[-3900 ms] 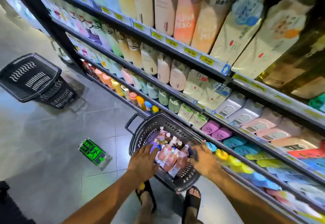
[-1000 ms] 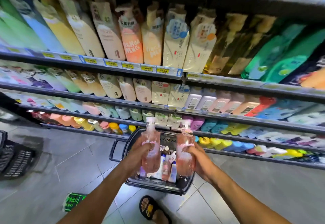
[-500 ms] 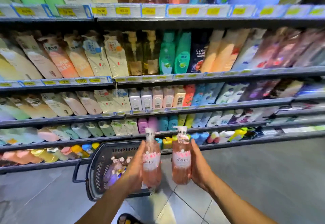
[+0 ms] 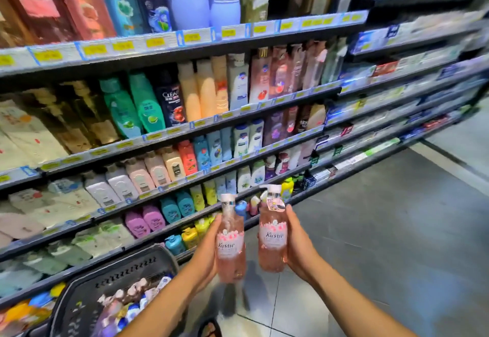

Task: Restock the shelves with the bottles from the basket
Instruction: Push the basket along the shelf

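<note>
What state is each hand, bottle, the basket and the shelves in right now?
Left hand: gripping the left pink bottle, upright.
Right hand: gripping the right pink bottle, upright.
Basket: on the floor, bottles inside.
Shelves: stocked with bottles.

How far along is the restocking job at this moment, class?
Done: nothing from this load can be told as shelved. In hand: the left hand and right hand each hold an upright pink bottle, clear of the shelves. Left: many bottles remain in the basket.
</note>
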The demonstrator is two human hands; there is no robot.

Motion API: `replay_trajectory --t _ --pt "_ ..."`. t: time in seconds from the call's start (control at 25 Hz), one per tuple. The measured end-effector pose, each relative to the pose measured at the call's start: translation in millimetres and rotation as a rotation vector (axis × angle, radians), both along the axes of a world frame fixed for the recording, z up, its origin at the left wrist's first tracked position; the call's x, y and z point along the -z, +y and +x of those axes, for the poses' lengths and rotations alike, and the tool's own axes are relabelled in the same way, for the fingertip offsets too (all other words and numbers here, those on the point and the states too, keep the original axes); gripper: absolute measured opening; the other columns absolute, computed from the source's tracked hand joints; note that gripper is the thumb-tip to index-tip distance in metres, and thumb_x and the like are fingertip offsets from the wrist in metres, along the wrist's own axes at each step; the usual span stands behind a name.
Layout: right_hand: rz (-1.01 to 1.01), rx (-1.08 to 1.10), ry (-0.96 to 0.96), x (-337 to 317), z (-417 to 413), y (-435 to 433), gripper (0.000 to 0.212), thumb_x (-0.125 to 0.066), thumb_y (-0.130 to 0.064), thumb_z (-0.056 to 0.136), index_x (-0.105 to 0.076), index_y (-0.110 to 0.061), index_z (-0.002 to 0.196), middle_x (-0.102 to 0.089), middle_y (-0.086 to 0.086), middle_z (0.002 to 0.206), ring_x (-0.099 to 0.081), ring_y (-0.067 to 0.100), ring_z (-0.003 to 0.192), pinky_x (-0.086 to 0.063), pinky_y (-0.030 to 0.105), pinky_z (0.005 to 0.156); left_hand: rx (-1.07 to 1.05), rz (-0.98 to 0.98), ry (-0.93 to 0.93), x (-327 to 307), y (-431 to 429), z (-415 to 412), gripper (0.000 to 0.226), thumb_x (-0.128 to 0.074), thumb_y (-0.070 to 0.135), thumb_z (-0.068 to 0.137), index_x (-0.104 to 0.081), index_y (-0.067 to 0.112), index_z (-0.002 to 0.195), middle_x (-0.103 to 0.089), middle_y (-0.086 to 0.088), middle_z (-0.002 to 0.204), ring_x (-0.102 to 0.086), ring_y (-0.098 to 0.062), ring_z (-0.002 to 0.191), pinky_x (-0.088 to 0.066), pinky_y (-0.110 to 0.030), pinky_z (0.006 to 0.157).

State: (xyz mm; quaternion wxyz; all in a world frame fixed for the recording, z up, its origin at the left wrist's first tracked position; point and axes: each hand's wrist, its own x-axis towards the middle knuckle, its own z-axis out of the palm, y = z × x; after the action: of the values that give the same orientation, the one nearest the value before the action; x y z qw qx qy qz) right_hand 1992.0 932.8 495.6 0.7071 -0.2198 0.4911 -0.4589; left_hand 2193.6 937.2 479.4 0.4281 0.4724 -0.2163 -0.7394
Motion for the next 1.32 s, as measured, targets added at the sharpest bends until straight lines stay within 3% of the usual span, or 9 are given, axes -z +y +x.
replay_trajectory --t 0.16,0.32,0.44,0.64,0.76,0.88,1.04,1.2,1.32 --pt "-0.019 0.119 -0.025 -1.8 -49.6 -14.1 0.073 -0.045 -0.063 0.089 -0.069 -0.007 0.127 -0.073 0.015 0.098 -0.066 0.026 0.080 -0.053 0.038 0.074 0.084 -0.011 0.042 -9.4 -33.7 -53.1 0.069 -0.056 0.055 0.086 -0.064 0.002 0.130 -0.070 -0.018 0.091 -0.065 -0.030 0.075 -0.054 -0.040 0.079" --pt "-0.012 0.184 0.037 3.4 -92.7 -41.0 0.070 -0.044 -0.064 0.093 -0.069 -0.007 0.125 -0.072 0.017 0.102 -0.068 0.027 0.083 -0.056 0.037 0.076 0.163 -0.043 0.035 -14.5 -78.0 -94.2 0.064 -0.054 0.054 0.088 -0.068 0.004 0.126 -0.071 -0.021 0.103 -0.068 -0.030 0.081 -0.053 -0.043 0.088" --pt "-0.045 0.221 0.087 0.9 -120.2 -76.2 0.074 -0.052 -0.068 0.083 -0.071 -0.011 0.125 -0.071 0.016 0.107 -0.066 0.026 0.088 -0.053 0.038 0.082 0.207 -0.041 0.052 -16.2 -128.0 -124.0 0.061 -0.054 0.054 0.089 -0.069 0.004 0.120 -0.070 -0.019 0.096 -0.068 -0.029 0.073 -0.055 -0.039 0.080" --pt "-0.034 0.257 0.137 0.1 -153.4 -153.4 0.092 -0.070 -0.082 0.064 -0.072 -0.011 0.122 -0.070 0.020 0.107 -0.063 0.031 0.093 -0.052 0.043 0.085 0.247 -0.075 0.080 -25.4 -207.7 -156.4 0.053 -0.051 0.052 0.088 -0.077 0.011 0.108 -0.074 -0.016 0.097 -0.069 -0.027 0.076 -0.054 -0.038 0.082" --pt "-0.040 0.263 0.118 -2.8 -165.5 -199.4 0.083 -0.062 -0.076 0.077 -0.071 -0.009 0.125 -0.070 0.018 0.104 -0.065 0.028 0.087 -0.052 0.040 0.081 0.250 -0.097 0.095 -29.4 -252.5 -164.6 0.051 -0.050 0.050 0.089 -0.079 0.010 0.103 -0.073 -0.019 0.097 -0.068 -0.028 0.077 -0.053 -0.039 0.082" --pt "-0.046 0.262 0.071 -7.0 -171.7 -238.8 0.067 -0.050 -0.066 0.091 -0.073 -0.009 0.117 -0.071 0.014 0.093 -0.066 0.025 0.075 -0.053 0.037 0.072 0.244 -0.104 0.111 -29.8 -288.0 -169.9 0.057 -0.051 0.050 0.088 -0.073 0.006 0.117 -0.071 -0.020 0.103 -0.068 -0.029 0.082 -0.053 -0.040 0.085" --pt "-0.045 0.243 0.049 -14.5 -176.9 -284.8 0.056 -0.043 -0.055 0.102 -0.074 -0.009 0.108 -0.073 0.014 0.089 -0.069 0.022 0.067 -0.056 0.031 0.061 0.169 -0.123 0.104 -32.1 -325.1 -175.4 0.050 -0.051 0.050 0.088 -0.080 0.013 0.104 -0.075 -0.015 0.103 -0.072 -0.023 0.082 -0.056 -0.039 0.084" --pt "-0.047 0.161 0.020 -19.9 -186.2 -337.4 0.059 -0.047 -0.058 0.097 -0.071 -0.008 0.116 -0.072 0.016 0.097 -0.069 0.025 0.075 -0.056 0.036 0.072 0.097 -0.165 0.065 -37.2 -355.1 -183.4 0.051 -0.050 0.050 0.090 -0.080 0.014 0.108 -0.073 -0.018 0.113 -0.072 -0.026 0.092 -0.049 -0.044 0.100" --pt "-0.049 0.067 0.005 -25.6 -196.6 -379.9 0.062 -0.051 -0.060 0.093 -0.072 -0.007 0.118 -0.072 0.021 0.107 -0.069 0.028 0.083 -0.055 0.040 0.082 0.012 -0.163 0.039 -42.2 -376.0 -195.3 0.056 -0.050 0.051 0.091 -0.073 0.008 0.119 -0.072 -0.020 0.112 -0.071 -0.028 0.092 -0.049 -0.046 0.099"
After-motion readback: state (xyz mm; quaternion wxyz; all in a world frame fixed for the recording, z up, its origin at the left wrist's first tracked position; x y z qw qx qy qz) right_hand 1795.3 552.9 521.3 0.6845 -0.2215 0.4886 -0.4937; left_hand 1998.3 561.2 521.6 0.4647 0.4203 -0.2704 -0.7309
